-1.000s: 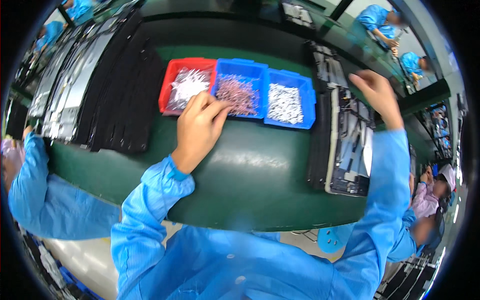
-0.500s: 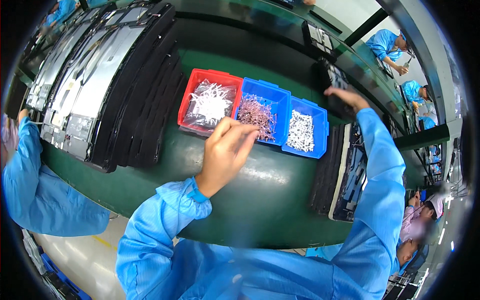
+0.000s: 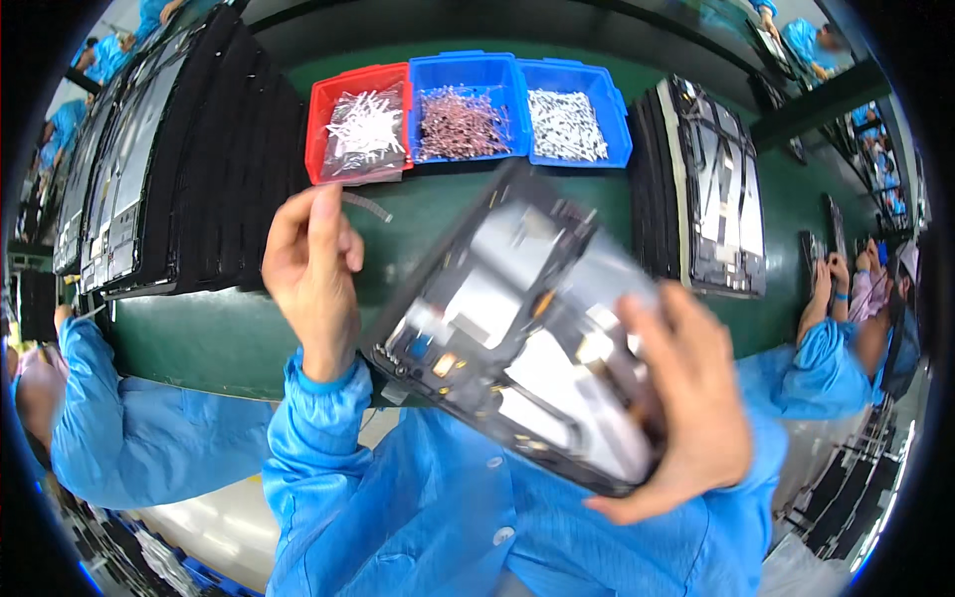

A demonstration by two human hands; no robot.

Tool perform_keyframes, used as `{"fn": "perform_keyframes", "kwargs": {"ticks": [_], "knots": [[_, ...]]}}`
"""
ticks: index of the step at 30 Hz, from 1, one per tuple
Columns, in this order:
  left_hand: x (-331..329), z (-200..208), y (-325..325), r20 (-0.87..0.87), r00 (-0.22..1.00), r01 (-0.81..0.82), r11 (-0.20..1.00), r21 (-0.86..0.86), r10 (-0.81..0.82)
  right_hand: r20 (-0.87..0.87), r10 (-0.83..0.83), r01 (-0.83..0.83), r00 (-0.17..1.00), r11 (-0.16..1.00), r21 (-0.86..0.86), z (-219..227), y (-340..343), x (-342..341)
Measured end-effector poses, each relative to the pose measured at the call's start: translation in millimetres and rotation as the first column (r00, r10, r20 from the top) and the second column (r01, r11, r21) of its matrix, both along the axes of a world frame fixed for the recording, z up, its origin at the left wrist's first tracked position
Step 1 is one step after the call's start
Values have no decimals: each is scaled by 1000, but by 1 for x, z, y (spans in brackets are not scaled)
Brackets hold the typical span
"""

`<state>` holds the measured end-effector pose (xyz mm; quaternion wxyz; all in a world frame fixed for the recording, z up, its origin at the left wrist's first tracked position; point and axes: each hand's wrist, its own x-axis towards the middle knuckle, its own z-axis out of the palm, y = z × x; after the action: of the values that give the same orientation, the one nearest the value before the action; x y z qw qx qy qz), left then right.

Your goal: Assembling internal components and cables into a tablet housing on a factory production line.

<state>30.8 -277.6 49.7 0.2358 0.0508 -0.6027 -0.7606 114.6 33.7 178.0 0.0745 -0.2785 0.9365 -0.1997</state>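
Observation:
My right hand (image 3: 686, 398) grips the right end of an opened tablet-like device (image 3: 497, 289), thumb at its lower edge and fingers over its top. The device is tilted, its bare inside up, showing silver plates and black frame, and is blurred by motion. My left hand (image 3: 313, 269) is raised left of it, fingers pinched together. A thin, short ribbon cable (image 3: 368, 206) with a pale end runs out from those fingertips. Beyond it stand a red bin (image 3: 320, 124) with white strips in a clear bag, a blue bin (image 3: 463, 68) of pinkish thin parts, and another blue bin (image 3: 619, 129) of small white-and-black parts.
A tall row of upright black device frames (image 3: 214, 169) stands at left on the green table (image 3: 199, 343). Another stack of devices (image 3: 726, 199) stands at right. People in blue sit close on both sides, a blue sleeve (image 3: 149, 428) at left.
My right hand has come back from the far right with the opened device, now in front of me. My left hand has moved left, away from the pinkish parts. The view has shifted.

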Motion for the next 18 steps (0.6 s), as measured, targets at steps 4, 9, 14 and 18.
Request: {"fn": "perform_keyframes", "kwargs": {"ticks": [4, 9, 14, 18], "knots": [[61, -29, 14, 152, 987, 40, 998, 49, -47, -14, -362, 362, 932, 930, 60, -82, -20, 51], [106, -50, 62, 295, 877, 363, 926, 109, -378, -204, -530, 559, 823, 819, 130, -130, -51, 56], [104, -56, 72, 236, 907, 379, 921, -93, -349, -134, -389, 402, 912, 910, 97, -118, -45, 78], [97, -46, 61, 217, 937, 338, 864, -372, -273, -322, -354, 371, 878, 928, -9, -103, -20, 41]]}}
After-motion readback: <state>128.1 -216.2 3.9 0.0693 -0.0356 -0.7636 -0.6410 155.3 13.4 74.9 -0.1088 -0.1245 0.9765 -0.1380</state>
